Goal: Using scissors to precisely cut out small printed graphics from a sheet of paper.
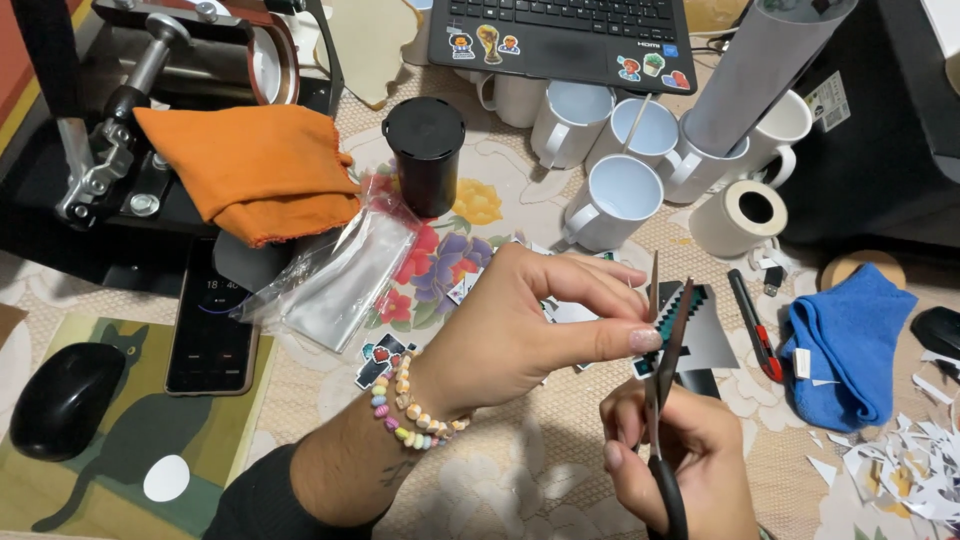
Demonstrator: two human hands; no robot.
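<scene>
Left hand (520,330) pinches a printed sticker sheet (695,325) by its near edge, fingers narrow, sheet jutting out past the fingertips. Right hand (680,460), closed round the handles, holds scissors (665,350) just below; blades part-open, long axis pointing up and away, straddling the sheet's edge. White mugs (615,200) lie beyond both hands; paper scraps (900,470) right of the right hand

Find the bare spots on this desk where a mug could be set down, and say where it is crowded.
Bare cloth lies between the phone and the left hand, and more below the forearm near the front edge. The mat right of the mouse is partly free. It is crowded around the white mugs, the scissors in the right hand, and the paper scraps.
</scene>
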